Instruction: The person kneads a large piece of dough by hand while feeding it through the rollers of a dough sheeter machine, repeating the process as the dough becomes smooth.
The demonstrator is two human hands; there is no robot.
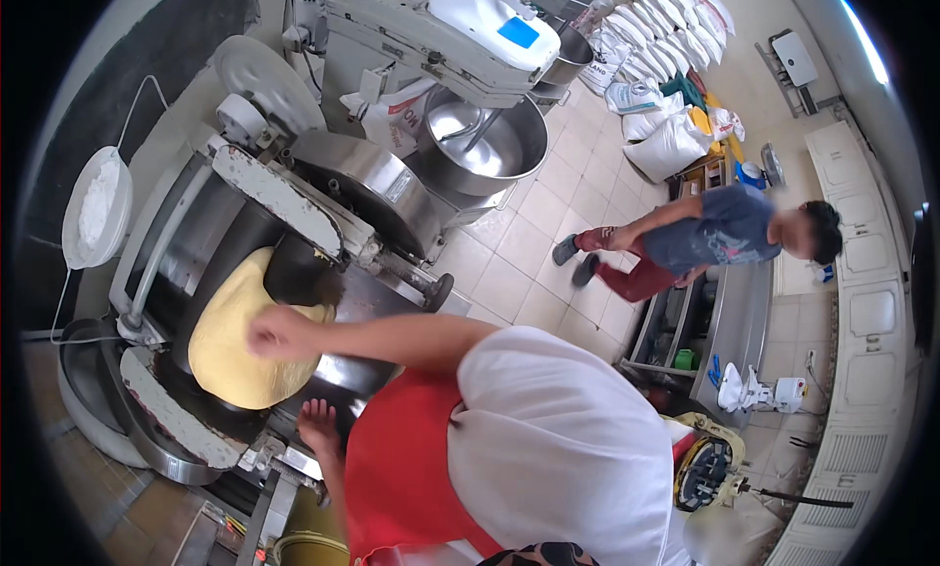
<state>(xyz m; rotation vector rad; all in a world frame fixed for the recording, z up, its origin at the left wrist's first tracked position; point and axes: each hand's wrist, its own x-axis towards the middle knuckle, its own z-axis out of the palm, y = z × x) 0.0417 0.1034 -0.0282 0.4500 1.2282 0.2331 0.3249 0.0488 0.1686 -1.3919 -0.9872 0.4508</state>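
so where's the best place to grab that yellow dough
The yellow dough is probably best taken by its near edge, coming from the red apron side with a wide, spread hold: it lies as a broad, rounded mass, that edge faces the apron, and worn white end plates flank it at both ends.

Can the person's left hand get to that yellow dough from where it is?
Probably yes: the left hand is open near the edge of the yellow dough, and nothing visible blocks the gap. The right hand, over the dough, leaves that edge free.
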